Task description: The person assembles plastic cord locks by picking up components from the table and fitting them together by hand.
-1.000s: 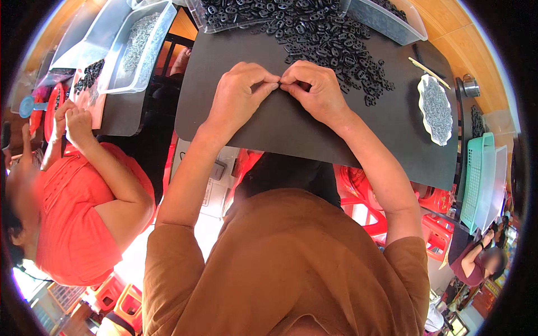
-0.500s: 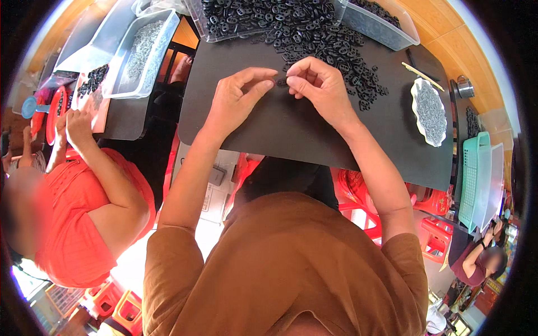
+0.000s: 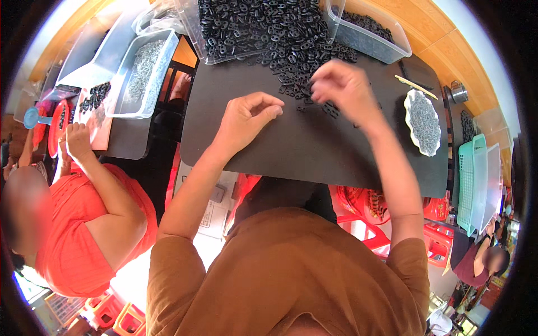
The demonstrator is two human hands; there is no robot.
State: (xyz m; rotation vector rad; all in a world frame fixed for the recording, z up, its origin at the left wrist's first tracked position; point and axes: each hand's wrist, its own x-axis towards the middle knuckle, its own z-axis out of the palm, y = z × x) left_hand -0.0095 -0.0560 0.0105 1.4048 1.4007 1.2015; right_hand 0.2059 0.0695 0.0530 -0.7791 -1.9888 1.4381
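Note:
My left hand [image 3: 246, 120] is raised over the dark table [image 3: 269, 148], thumb and forefinger pinched together; whatever may be between the tips does not show. To its right, my right hand [image 3: 347, 92] hovers at the near edge of a spread of small black two-holed plastic pieces [image 3: 291, 73]. Motion smears its fingers, so their grip and contents cannot be made out. Behind both hands, the same black pieces fill a clear plastic bin [image 3: 230, 60] and spill out of it onto the table.
On the right lie a white scalloped dish [image 3: 408, 116] of small grey metal parts and a pale stick [image 3: 416, 88]. Another clear bin [image 3: 400, 56] stands far right. At left a person in red [image 3: 106, 224] works beside a bin [image 3: 147, 106] of metal parts.
My hands have parted: the right has swung right over the black pieces, while the left has stayed nearly in place. The whole view has shifted slightly downward.

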